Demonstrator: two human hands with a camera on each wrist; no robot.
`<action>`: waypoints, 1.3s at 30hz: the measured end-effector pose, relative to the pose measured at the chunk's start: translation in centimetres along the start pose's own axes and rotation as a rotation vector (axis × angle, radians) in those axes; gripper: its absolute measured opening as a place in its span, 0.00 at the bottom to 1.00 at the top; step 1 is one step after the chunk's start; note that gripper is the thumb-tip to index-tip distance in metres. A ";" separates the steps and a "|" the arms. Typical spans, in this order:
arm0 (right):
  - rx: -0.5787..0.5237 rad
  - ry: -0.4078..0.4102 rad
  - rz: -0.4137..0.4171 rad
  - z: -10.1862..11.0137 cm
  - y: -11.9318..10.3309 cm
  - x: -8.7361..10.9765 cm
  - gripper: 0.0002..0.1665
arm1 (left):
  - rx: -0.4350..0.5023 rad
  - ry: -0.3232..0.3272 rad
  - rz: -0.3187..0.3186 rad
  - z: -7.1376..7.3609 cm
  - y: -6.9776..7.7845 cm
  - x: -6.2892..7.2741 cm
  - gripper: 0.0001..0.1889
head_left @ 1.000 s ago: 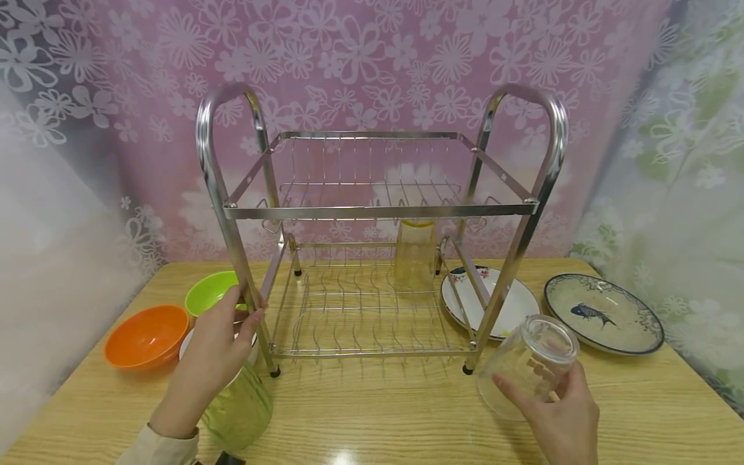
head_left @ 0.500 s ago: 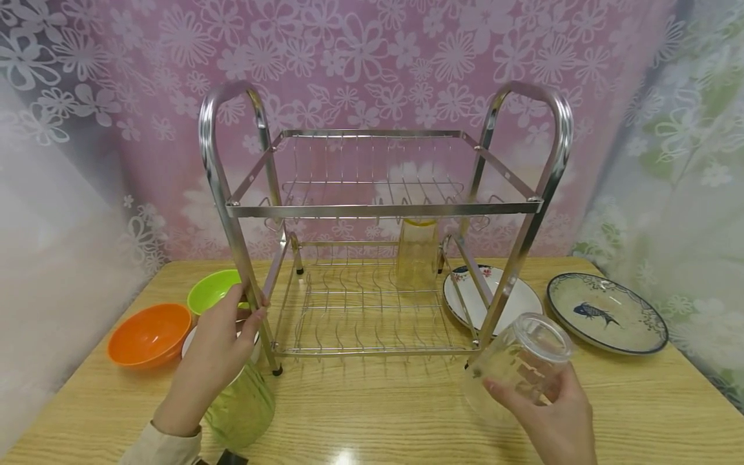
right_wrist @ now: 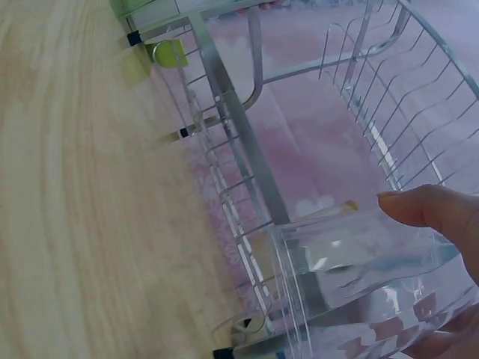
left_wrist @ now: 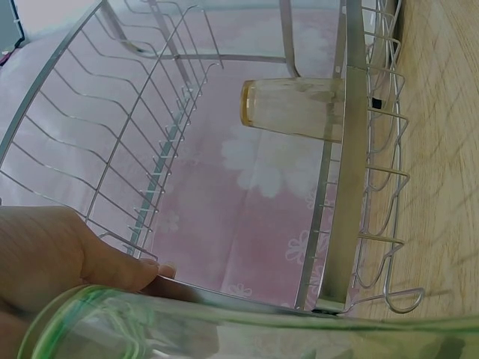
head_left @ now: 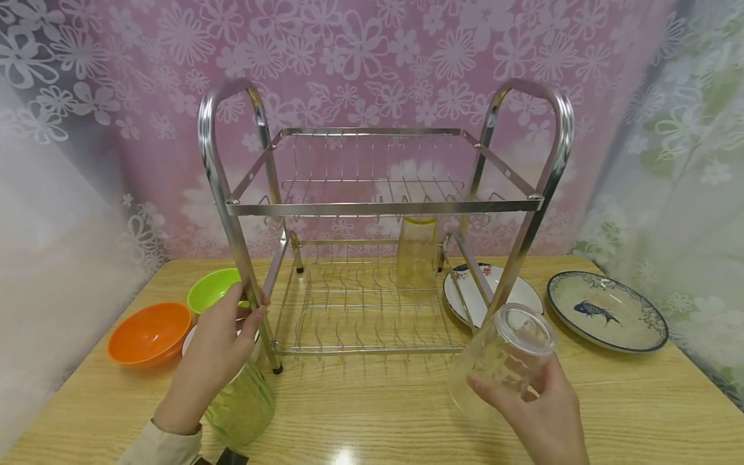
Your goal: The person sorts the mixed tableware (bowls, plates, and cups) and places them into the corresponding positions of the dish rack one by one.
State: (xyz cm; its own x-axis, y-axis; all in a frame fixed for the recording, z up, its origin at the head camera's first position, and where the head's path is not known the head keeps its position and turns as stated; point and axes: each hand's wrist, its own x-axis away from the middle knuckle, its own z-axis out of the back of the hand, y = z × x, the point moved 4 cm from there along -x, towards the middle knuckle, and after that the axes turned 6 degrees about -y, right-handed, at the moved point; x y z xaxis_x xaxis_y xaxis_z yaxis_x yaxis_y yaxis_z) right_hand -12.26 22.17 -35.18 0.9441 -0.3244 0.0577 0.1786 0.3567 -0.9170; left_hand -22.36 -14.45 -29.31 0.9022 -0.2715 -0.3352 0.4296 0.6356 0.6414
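Observation:
A clear glass is held in my right hand, base up and tilted, its wide mouth toward the lower left. In the right wrist view the thumb lies along the glass's side and the rim points away from the hand. My left hand grips the front left post of a two-tier metal dish rack. Below that hand stands a green-tinted glass vessel, partly hidden by the wrist. An amber-tinted glass stands on the rack's lower tier, back right.
Left of the rack sit an orange bowl, a green bowl and a white bowl partly behind my left hand. To the right lie a white floral plate, partly behind the post, and a fish-pattern plate. A flowered curtain hangs behind.
My right hand has carried the clear glass leftward, toward the rack's front right leg, which it now overlaps. The left hand keeps its grip on the post.

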 end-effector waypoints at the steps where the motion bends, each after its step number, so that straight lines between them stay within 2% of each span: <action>1: 0.007 -0.001 0.014 -0.1 -0.4 0.0 0.57 | 0.000 -0.001 0.001 0.0 0.0 0.0 0.09; 8: 0.051 -0.018 0.078 -0.7 -2.2 0.2 0.54 | -0.009 0.008 -0.005 0.0 0.0 0.1 0.09; 12: 0.073 -0.033 0.086 -1.0 -2.4 0.3 0.54 | -0.004 0.008 0.000 0.0 0.1 0.1 0.09; 21: 0.020 -0.061 0.065 -2.8 -2.8 1.2 0.54 | 0.009 -0.006 0.011 -0.1 0.2 0.1 0.10; 30: -0.024 0.006 0.128 -5.3 -4.7 1.6 0.51 | 0.011 0.010 0.000 0.0 -0.1 0.5 0.09; 35: -0.059 0.016 0.175 -6.0 -5.5 1.9 0.50 | 0.029 0.001 -0.002 -0.2 0.2 0.2 0.10; 39: -0.119 0.032 0.209 -6.8 -6.4 2.0 0.49 | -0.001 0.006 -0.003 0.0 0.1 0.0 0.10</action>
State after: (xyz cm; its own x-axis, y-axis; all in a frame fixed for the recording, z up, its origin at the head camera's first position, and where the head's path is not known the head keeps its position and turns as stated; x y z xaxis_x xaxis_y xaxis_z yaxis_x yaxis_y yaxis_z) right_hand -13.39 13.29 -31.87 0.9476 -0.2826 -0.1489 -0.0555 0.3134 -0.9480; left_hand -22.33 -14.40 -29.27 0.9005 -0.2694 -0.3413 0.4325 0.6353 0.6398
